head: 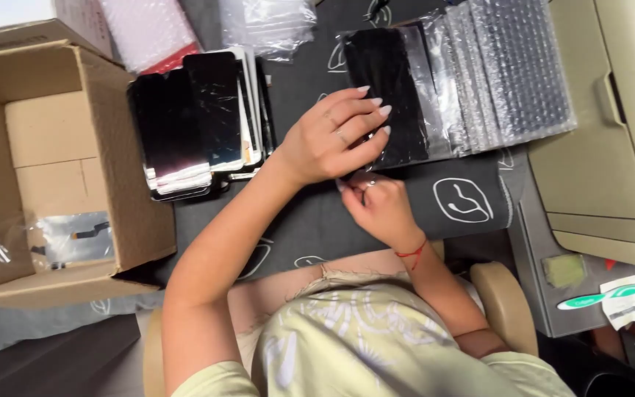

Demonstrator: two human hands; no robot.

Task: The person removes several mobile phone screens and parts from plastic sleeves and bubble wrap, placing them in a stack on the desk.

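The person sits bent over a dark mat (317, 213) with pale outline drawings on it. The left hand (328, 140) lies flat, fingers stretched out and slightly spread, pressing down on a black phone screen (384, 81) that sits in a clear plastic sleeve; it grips nothing, it only holds the screen down against the mat. The right hand (380, 206) is just below it, touching the lower corner of the same screen, its fingers curled in tight at the sleeve's edge; whether they actually pinch the plastic I cannot tell, since the left hand covers that spot. A red thread circles the right wrist.

The screen is the nearest one of a row of bubble-wrap pouches (508, 73) that fan out to the right, overlapping one another. To the left of the hands stand stacks of bare phone screens (192, 125), black glass up, packed side by side. Further left is an open cardboard box (104, 147) with a small bagged part lying at its bottom. At the right edge is a beige machine (611, 147), and below it a green and white toothbrush (611, 294) rests on a grey surface
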